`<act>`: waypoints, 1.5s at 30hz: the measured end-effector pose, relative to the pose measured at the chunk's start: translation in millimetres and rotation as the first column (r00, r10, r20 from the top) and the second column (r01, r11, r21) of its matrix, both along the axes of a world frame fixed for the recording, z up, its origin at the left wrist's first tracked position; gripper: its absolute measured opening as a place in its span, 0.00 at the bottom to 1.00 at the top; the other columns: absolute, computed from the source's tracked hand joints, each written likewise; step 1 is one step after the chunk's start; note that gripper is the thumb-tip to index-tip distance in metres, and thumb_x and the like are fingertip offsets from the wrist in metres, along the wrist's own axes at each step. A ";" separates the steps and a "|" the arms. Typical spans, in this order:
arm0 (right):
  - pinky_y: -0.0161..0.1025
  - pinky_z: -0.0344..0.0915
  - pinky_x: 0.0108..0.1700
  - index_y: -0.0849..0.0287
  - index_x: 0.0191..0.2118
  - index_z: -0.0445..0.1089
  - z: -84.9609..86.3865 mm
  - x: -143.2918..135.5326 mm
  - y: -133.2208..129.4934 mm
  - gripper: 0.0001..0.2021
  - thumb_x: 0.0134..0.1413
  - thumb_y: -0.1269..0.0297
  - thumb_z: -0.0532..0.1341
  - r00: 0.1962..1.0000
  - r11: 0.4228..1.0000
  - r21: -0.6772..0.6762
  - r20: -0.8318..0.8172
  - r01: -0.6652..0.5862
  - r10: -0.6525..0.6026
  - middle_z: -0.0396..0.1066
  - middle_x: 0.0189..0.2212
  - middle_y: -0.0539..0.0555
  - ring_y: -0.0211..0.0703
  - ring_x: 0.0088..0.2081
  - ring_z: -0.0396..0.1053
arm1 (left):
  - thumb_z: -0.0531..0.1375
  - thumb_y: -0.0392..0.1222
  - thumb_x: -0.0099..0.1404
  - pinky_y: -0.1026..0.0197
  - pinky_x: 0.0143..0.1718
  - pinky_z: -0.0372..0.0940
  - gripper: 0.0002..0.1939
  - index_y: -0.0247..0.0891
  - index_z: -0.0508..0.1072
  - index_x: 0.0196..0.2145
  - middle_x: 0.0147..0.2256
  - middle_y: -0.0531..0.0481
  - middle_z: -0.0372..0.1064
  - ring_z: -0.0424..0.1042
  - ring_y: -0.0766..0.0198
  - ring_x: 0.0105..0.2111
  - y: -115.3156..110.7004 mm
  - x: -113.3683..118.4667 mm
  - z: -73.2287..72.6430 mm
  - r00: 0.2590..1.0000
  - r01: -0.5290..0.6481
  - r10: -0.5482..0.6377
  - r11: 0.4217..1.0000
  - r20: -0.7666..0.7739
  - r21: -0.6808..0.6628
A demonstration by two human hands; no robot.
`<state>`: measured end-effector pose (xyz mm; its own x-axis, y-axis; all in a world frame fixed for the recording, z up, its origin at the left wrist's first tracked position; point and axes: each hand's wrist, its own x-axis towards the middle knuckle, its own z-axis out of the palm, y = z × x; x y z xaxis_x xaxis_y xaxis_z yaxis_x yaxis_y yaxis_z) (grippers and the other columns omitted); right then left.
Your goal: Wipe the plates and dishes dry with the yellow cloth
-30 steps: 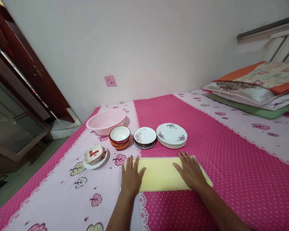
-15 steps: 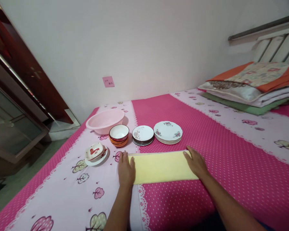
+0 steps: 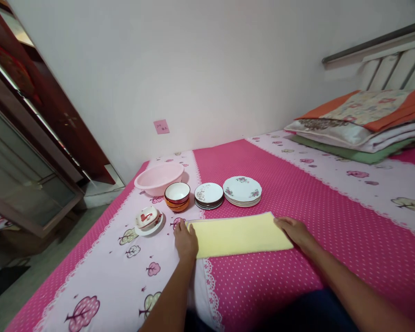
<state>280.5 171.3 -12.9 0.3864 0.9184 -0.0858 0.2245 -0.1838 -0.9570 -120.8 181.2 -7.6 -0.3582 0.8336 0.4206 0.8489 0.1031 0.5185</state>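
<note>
A folded yellow cloth (image 3: 240,236), long and flat, lies on the bedspread in front of me. My left hand (image 3: 186,241) rests along its left end, with the thumb on the cloth and the fingers stretched at its far corner. At the opposite end, my right hand (image 3: 295,233) touches the right edge with its fingertips, palm down and fingers extended. Just beyond the cloth stand a stack of dark-rimmed small plates (image 3: 209,193) and a stack of flowered white plates (image 3: 242,189). Nested orange bowls (image 3: 177,196) with white insides are beside them.
A pink basin (image 3: 159,177) stands behind the bowls. Left of them, a small dish with a red pattern (image 3: 146,217) sits on a white plate (image 3: 154,230). Folded bedding (image 3: 359,124) is piled at the far right. A white wall (image 3: 210,69) borders the bed.
My right hand has slid outward from on top of the cloth to its right edge. My left hand stays at the left end. The view has shifted slightly left.
</note>
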 end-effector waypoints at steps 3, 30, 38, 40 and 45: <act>0.39 0.71 0.34 0.62 0.32 0.74 -3.8 -12.2 -18.3 0.12 0.60 0.58 0.67 0.999 1.000 0.009 -0.033 0.012 -0.011 0.76 0.25 0.48 0.39 0.27 0.74 | 0.47 0.46 0.74 0.40 0.63 0.60 0.29 0.22 0.63 0.63 0.61 0.24 0.64 0.61 0.41 0.64 0.1 0.3 0.2 1.000 0.001 -0.001 1.000 -0.023 -0.017; 0.38 0.65 0.28 0.59 0.31 0.74 63.6 -149.8 -4.0 0.21 0.42 0.44 0.69 0.900 0.931 0.279 -0.298 -0.236 0.318 0.77 0.24 0.52 0.46 0.26 0.72 | 0.48 0.44 0.74 0.42 0.60 0.64 0.26 0.24 0.65 0.61 0.57 0.27 0.69 0.66 0.43 0.61 0.6 1.5 -6.0 0.997 -0.030 0.033 0.998 -0.076 0.047; 0.39 0.67 0.29 0.58 0.28 0.74 29.8 -176.6 -9.7 0.20 0.42 0.43 0.69 0.863 0.894 0.262 -0.268 -0.363 0.429 0.75 0.23 0.51 0.46 0.27 0.73 | 0.48 0.44 0.74 0.42 0.61 0.63 0.25 0.28 0.64 0.62 0.57 0.30 0.69 0.66 0.44 0.61 -0.5 2.0 -7.0 0.997 -0.030 0.033 0.998 -0.063 0.050; 0.39 0.68 0.30 0.58 0.29 0.74 28.6 -179.4 -8.6 0.20 0.43 0.44 0.69 0.858 0.885 0.271 -0.257 -0.378 0.445 0.75 0.23 0.51 0.46 0.28 0.73 | 0.49 0.43 0.74 0.42 0.62 0.62 0.25 0.26 0.64 0.62 0.57 0.29 0.69 0.66 0.44 0.61 -0.6 1.9 -6.5 0.998 -0.025 0.027 0.999 -0.055 0.049; 0.42 0.72 0.36 0.58 0.35 0.74 34.8 -187.9 -2.9 0.19 0.50 0.45 0.66 0.832 0.854 0.310 -0.245 -0.419 0.497 0.77 0.28 0.51 0.47 0.32 0.75 | 0.48 0.43 0.74 0.39 0.61 0.62 0.26 0.23 0.64 0.62 0.57 0.26 0.68 0.65 0.42 0.61 -0.8 1.5 -5.0 1.000 -0.013 0.014 0.998 -0.026 0.053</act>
<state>92.6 168.4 21.9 -0.0943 0.9893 0.1109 -0.0839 0.1031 -0.9911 -119.4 180.4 -12.6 -0.3574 0.8049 0.4737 0.8612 0.0877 0.5007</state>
